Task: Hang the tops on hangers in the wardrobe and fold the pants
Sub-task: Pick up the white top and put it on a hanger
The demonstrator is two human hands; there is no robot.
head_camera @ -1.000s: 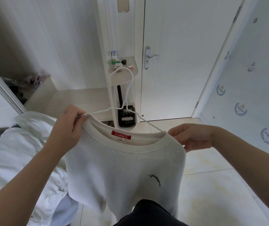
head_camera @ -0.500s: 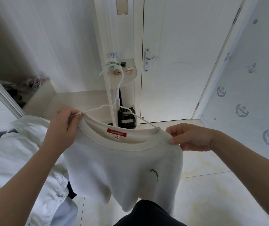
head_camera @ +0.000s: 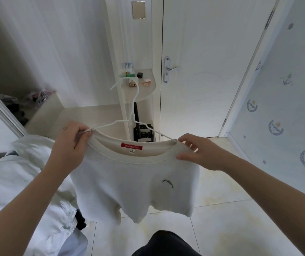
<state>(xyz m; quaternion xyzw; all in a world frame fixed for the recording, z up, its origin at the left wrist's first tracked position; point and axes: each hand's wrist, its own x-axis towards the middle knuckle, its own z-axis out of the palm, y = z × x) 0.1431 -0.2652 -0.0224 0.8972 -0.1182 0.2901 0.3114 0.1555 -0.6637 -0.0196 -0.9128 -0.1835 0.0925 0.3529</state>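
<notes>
We see a white top (head_camera: pixel 133 185) held up in the air in front of the person, its front facing us and its hem hanging free above the tiled floor (head_camera: pixel 221 209). A red neck label (head_camera: pixel 131 146) shows inside the collar, and a small dark emblem (head_camera: pixel 168 183) sits on the chest.

A white wire hanger (head_camera: pixel 135 100) is partly inside the neck opening. One arm comes out at the collar's left end, the other goes under the collar at its right end, and the hook rises away from us.

The left hand (head_camera: pixel 70 145) has its fingers curled, pinching the left end of the collar together with the tip of the hanger arm. We notice a ring (head_camera: pixel 65 128) on one finger. The right hand (head_camera: pixel 199 154) grips the right end of the collar, with the thumb below the cloth and the fingers over it, just beside the point where the wire goes in.

Behind the top stands a white door (head_camera: pixel 203 71) with a metal lever handle (head_camera: pixel 172 68). Left of it is a rounded corner shelf (head_camera: pixel 144 93) carrying small items too small for us to name. A dark box (head_camera: pixel 144 133) sits low under the shelf.

Pale garments (head_camera: pixel 18 172) lie heaped at the left, touching the left forearm. The wall (head_camera: pixel 286 89) on the right has anchor-patterned paper.
</notes>
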